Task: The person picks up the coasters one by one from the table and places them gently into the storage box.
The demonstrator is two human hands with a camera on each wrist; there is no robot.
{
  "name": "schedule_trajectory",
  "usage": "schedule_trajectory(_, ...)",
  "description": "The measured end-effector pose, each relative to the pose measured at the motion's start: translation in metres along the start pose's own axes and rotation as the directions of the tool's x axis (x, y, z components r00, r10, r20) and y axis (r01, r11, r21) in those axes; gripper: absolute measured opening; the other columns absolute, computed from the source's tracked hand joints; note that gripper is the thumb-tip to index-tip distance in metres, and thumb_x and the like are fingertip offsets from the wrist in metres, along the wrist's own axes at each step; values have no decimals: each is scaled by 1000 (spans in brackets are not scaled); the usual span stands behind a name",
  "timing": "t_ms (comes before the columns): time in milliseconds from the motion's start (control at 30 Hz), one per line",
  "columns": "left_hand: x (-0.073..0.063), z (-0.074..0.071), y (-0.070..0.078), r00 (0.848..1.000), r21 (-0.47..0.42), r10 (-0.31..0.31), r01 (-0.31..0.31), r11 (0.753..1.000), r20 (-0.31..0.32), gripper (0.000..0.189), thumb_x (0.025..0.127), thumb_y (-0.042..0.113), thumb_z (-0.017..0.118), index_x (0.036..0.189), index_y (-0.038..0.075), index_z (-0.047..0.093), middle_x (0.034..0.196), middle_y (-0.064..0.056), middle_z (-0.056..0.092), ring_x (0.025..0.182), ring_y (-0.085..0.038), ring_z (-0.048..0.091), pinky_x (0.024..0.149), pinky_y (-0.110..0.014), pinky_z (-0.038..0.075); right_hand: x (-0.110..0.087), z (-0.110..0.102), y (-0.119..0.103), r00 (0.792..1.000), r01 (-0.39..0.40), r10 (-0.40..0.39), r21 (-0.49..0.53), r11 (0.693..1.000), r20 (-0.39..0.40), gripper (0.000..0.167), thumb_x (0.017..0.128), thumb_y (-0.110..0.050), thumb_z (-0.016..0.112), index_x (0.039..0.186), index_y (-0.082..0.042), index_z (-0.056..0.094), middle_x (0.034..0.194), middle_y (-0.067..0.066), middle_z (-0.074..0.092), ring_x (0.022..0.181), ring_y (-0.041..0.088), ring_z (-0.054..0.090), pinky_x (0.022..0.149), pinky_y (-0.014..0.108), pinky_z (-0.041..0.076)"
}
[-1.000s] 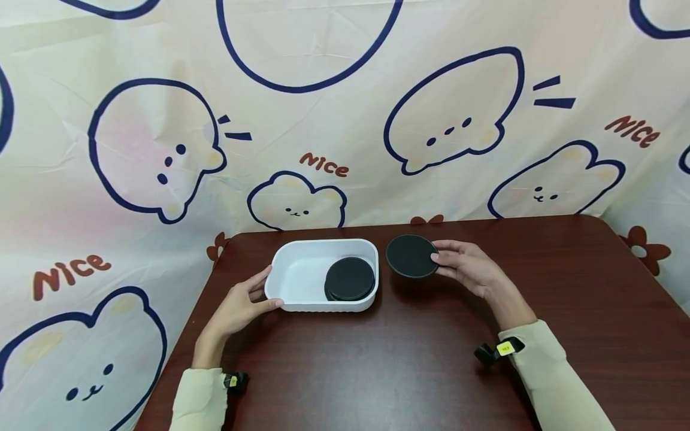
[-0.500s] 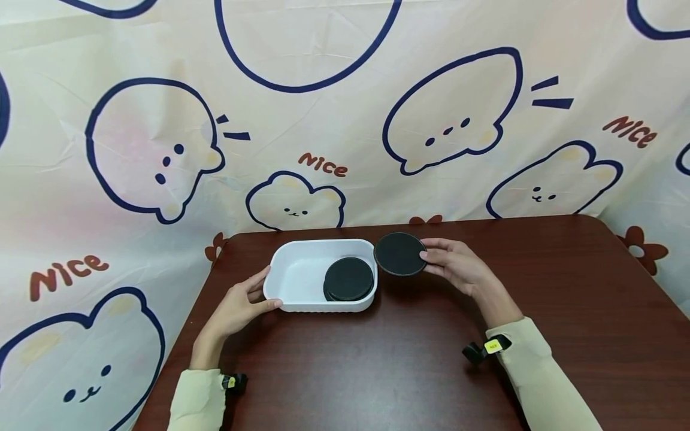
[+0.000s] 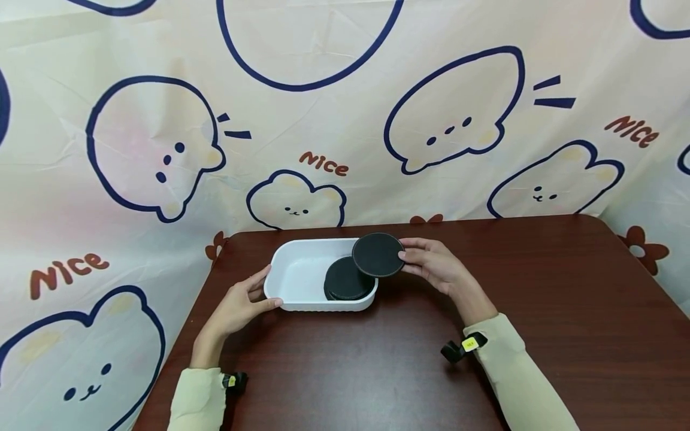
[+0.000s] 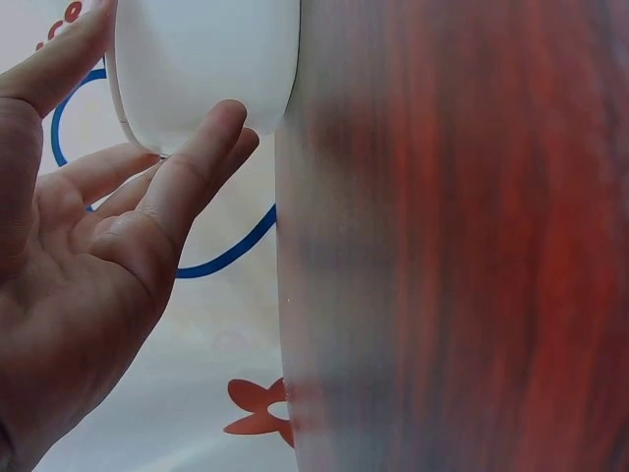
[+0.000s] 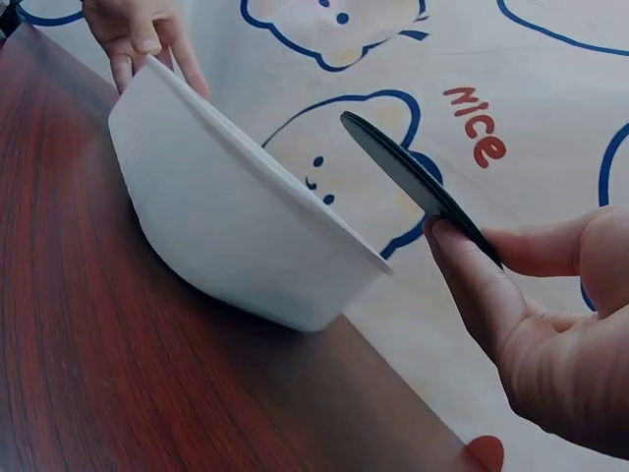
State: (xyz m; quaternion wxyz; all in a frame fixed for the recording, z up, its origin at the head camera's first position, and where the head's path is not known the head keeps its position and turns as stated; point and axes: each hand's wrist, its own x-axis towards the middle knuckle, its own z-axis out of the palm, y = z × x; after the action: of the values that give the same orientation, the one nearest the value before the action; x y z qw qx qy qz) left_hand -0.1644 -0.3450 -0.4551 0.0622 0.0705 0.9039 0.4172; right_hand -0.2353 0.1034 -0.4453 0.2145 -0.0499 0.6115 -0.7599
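Note:
In the head view, my right hand (image 3: pixel 431 263) pinches a round black coaster (image 3: pixel 378 255) by its right edge, thumb on top. The coaster (image 5: pixel 418 177) is tilted and held above the rim of a white storage bin (image 3: pixel 293 275), overlapping its far right corner. Inside the bin's right end lies a stack of similar black coasters (image 3: pixel 345 281), partly covered by the held one. My left hand (image 3: pixel 242 306) grips the bin's left end, thumb at the front corner. From the left wrist, fingers (image 4: pixel 187 177) show against the white wall.
The bin stands on a dark reddish-brown table (image 3: pixel 399 359), near its back edge. Behind it hangs a pale cloth (image 3: pixel 366 131) printed with cartoon figures. A black strap (image 3: pixel 463 347) is on the right wrist, another strap (image 3: pixel 235 382) on the left.
My right hand has carried the coaster leftward, from beside the bin to over its right end. The left hand and the bin have stayed in place.

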Motion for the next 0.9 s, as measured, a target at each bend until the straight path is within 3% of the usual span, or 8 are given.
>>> schedule_trajectory(367,0,0,2,1000,23,-10,10,1000,2,98,93,33,86,169,5,30,171,-24,38,142,-47,58,108,-53,55,9,24,4,1000,4,-5,27,1000,29,55,107,0,60,158,7,42,119,2,74,101,8,78,92,26,64)
schedule_trajectory(900,0,-1,2,1000,31,-4,4,1000,0,97,93,31,87,168,5,32,168,-26,42,140,-47,61,107,-53,56,19,53,12,1000,-9,9,-38,999,13,51,106,2,60,156,4,49,128,13,69,97,7,74,85,24,65)
